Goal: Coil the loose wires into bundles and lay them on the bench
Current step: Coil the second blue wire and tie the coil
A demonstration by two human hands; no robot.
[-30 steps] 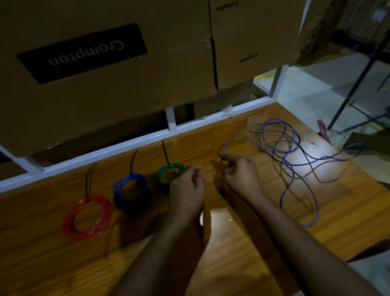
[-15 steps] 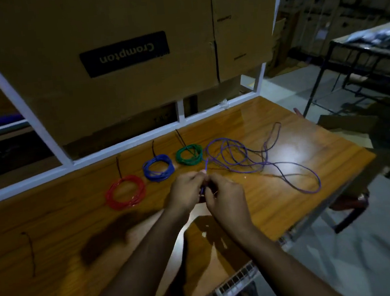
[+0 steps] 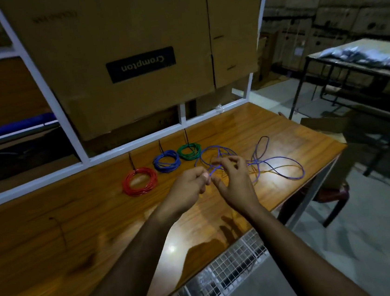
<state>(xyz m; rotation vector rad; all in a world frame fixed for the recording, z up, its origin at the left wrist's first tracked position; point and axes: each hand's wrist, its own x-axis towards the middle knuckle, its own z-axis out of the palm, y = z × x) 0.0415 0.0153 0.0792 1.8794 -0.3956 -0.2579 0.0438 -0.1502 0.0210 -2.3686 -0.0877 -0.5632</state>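
Both hands meet above the middle of the wooden bench (image 3: 53, 237), working on a loose purple wire (image 3: 287, 174). The left hand (image 3: 189, 190) has its fingers curled, thumb and forefinger pinching the wire close to its end. The right hand (image 3: 234, 182) sits just beside it, thumb and first fingers closed on a strand of the same wire while its other fingers fan upward. From the hands the purple wire runs away to the right in several untidy loops that lie flat on the bench top, reaching near its right edge; a bright patch of reflected light falls among those loops.

Behind the hands, 3 finished bundles lie in a row on the bench, apart from one another: a red coil (image 3: 140, 181) on the left, a blue coil (image 3: 166, 161) in the middle and a green coil (image 3: 189, 151) on the right, the green one just beside the nearest purple loop. Each has a short dark tail pointing toward the white frame rail (image 3: 35, 183) at the back of the bench.

Behind that rail stands a large cardboard box (image 3: 126, 21). It carries a black label (image 3: 140, 64) with the word "Crompton" printed in pale letters, seen upside down. Smaller printing near the box's upper left is too faint to read.

A thin dark strand (image 3: 61, 232) lies alone on the left part of the bench. A wire mesh panel (image 3: 227, 266) shows below the bench's near edge. To the right stands a dark metal table (image 3: 325, 60) with greyish items piled on it, too blurred to identify.
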